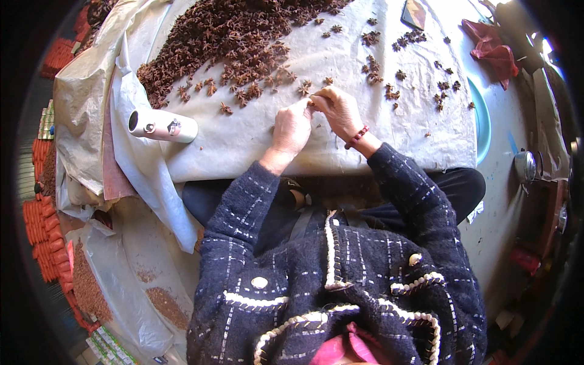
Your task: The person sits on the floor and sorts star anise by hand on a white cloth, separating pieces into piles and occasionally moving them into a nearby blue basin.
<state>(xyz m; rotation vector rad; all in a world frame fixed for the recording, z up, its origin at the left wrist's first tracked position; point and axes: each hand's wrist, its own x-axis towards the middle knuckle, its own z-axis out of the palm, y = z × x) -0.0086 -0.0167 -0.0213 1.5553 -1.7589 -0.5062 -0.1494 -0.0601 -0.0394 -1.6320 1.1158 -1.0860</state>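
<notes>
My left hand (294, 127) and my right hand (340, 110) meet at the fingertips over the table. Pinched between them is a small brown star anise piece (310, 103), mostly covered by the fingers. Just beyond the fingertips lie a few loose star anise pods (305, 87). A large heap of dried star anise (223, 43) spreads over the far left part of the pale sheet (237, 153) that covers the table. To the right, small scattered clusters of star anise (373, 73) rest on the same sheet.
A white cylindrical container (164, 126) with printed pictures stands left of my hands. A phone (414, 14) lies at the far right. Beside the table's right edge is a turquoise basin (482, 121). Red packed bags (39, 223) are stacked along the left floor.
</notes>
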